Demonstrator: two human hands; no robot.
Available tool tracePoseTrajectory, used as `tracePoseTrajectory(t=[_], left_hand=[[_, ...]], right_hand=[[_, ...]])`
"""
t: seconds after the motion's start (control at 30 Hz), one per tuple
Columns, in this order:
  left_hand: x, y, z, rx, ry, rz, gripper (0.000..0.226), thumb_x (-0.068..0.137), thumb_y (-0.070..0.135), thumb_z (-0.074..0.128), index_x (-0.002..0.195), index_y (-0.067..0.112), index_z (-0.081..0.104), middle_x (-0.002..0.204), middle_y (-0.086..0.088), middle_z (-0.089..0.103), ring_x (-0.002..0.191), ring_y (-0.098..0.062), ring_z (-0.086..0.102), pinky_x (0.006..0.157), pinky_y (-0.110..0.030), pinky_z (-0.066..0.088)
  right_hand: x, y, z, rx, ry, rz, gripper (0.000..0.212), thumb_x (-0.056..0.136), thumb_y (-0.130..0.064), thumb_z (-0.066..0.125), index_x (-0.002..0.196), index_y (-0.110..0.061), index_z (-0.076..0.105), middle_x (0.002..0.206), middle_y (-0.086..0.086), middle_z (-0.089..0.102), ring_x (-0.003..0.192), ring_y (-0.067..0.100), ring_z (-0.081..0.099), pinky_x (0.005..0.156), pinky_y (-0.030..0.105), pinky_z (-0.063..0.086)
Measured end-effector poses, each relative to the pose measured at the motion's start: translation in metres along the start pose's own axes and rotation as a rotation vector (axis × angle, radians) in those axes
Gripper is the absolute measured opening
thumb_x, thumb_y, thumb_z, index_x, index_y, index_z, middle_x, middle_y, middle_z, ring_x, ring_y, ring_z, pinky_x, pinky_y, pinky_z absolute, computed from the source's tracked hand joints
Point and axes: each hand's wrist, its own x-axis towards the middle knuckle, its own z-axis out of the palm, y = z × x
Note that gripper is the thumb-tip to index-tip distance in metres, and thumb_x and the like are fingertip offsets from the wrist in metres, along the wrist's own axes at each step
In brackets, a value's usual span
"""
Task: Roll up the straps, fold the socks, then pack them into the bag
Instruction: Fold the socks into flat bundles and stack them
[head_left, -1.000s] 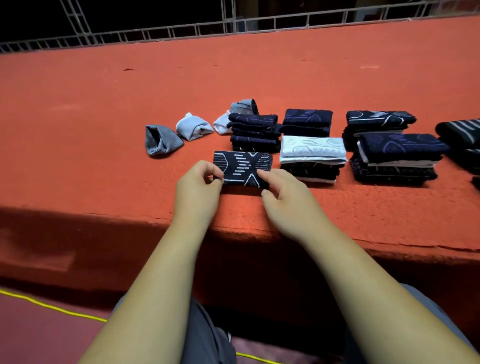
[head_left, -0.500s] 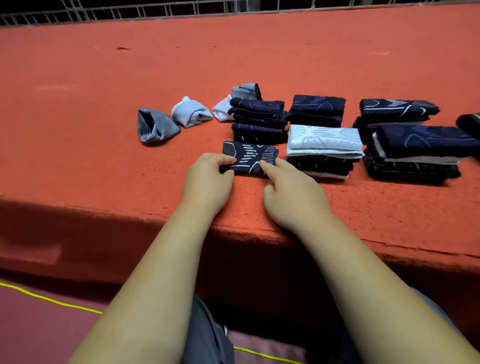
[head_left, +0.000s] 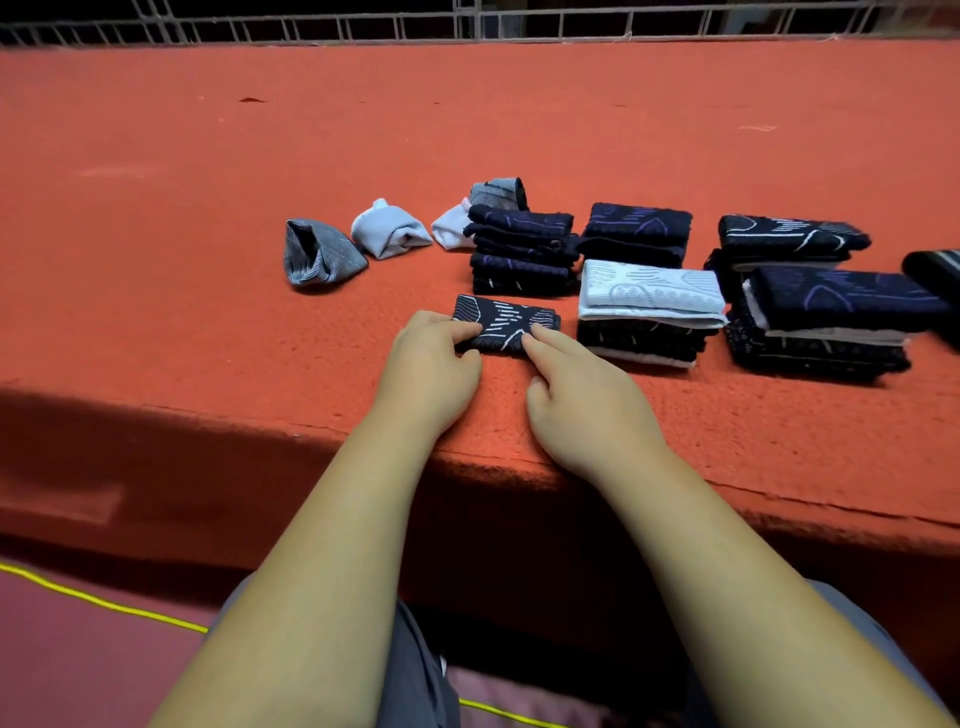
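dark sock (head_left: 506, 322) is pinched by left hand (head_left: 431, 364), pressed by right hand (head_left: 587, 400) | folded stacks (head_left: 649, 291) behind it | packing judged pending

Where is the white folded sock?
Head view, right of centre: the white folded sock tops a dark stack, right of the patterned sock.

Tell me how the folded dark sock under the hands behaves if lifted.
The folded dark sock looks soft knit: likely to sag and unfold unless its layers are pinched together. A thin bundle, so probably light. On the rough red cloth it should drag, not slide.
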Motion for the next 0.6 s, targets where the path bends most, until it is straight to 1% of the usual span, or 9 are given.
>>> tracePoseTrajectory(t=[0.2, 0.27, 0.3, 0.37, 0.43, 0.5, 0.6], left_hand=[[0.001, -0.003, -0.007, -0.033, -0.044, 0.008, 0.04, 0.095, 0.016, 0.068, 0.134, 0.024, 0.074, 0.133, 0.0, 0.061, 0.122, -0.016, 0.06, 0.11, -0.018, 0.033], [0.002, -0.005, -0.013, -0.048, -0.049, 0.03, 0.039, 0.095, 0.015, 0.069, 0.132, 0.026, 0.075, 0.13, 0.0, 0.063, 0.117, -0.015, 0.062, 0.107, -0.017, 0.036], [0.003, -0.006, -0.017, -0.07, -0.037, 0.04, 0.039, 0.095, 0.013, 0.069, 0.132, 0.026, 0.075, 0.128, 0.0, 0.063, 0.112, -0.015, 0.064, 0.105, -0.017, 0.037], [0.005, -0.011, -0.025, -0.133, 0.012, 0.03, 0.04, 0.095, 0.01, 0.067, 0.13, 0.028, 0.075, 0.124, 0.001, 0.063, 0.1, -0.014, 0.067, 0.099, -0.019, 0.042], [0.008, -0.018, -0.033, -0.145, 0.055, -0.023, 0.036, 0.096, 0.012, 0.065, 0.127, 0.027, 0.075, 0.122, 0.003, 0.066, 0.095, -0.013, 0.067, 0.095, -0.019, 0.042], [0.013, -0.028, -0.043, -0.143, 0.08, -0.092, 0.028, 0.096, 0.015, 0.065, 0.118, 0.024, 0.078, 0.115, 0.005, 0.074, 0.098, -0.012, 0.067, 0.091, -0.017, 0.04], [0.02, -0.044, -0.06, -0.18, 0.107, -0.154, 0.023, 0.096, 0.015, 0.062, 0.103, 0.024, 0.081, 0.105, 0.009, 0.078, 0.102, -0.009, 0.068, 0.089, -0.019, 0.043]], right_hand=[[0.001, 0.002, 0.004, -0.012, -0.009, 0.001, 0.061, 0.101, -0.03, 0.045, 0.162, -0.031, 0.04, 0.172, -0.019, 0.028, 0.148, 0.015, 0.047, 0.117, 0.039, 0.044], [0.001, 0.003, 0.007, 0.008, 0.027, -0.003, 0.06, 0.101, -0.028, 0.047, 0.16, -0.03, 0.044, 0.17, -0.017, 0.032, 0.148, 0.013, 0.046, 0.118, 0.039, 0.044], [0.001, 0.004, 0.007, 0.042, 0.066, -0.017, 0.058, 0.1, -0.025, 0.049, 0.158, -0.029, 0.048, 0.168, -0.016, 0.037, 0.147, 0.011, 0.046, 0.119, 0.038, 0.043], [-0.001, 0.005, 0.008, 0.143, 0.171, -0.077, 0.049, 0.096, -0.019, 0.051, 0.143, -0.025, 0.063, 0.155, -0.011, 0.054, 0.14, 0.01, 0.052, 0.117, 0.038, 0.045], [-0.004, 0.006, 0.007, 0.233, 0.264, -0.124, 0.035, 0.092, -0.014, 0.054, 0.12, -0.023, 0.073, 0.129, -0.01, 0.067, 0.122, 0.01, 0.062, 0.108, 0.037, 0.049], [-0.004, 0.001, 0.007, 0.275, 0.291, -0.136, 0.028, 0.091, -0.008, 0.058, 0.106, -0.024, 0.076, 0.111, -0.013, 0.069, 0.108, 0.007, 0.065, 0.1, 0.032, 0.05], [0.009, -0.019, 0.011, 0.313, 0.256, -0.119, 0.028, 0.091, -0.006, 0.06, 0.1, -0.025, 0.078, 0.104, -0.015, 0.072, 0.104, 0.003, 0.065, 0.097, 0.023, 0.047]])
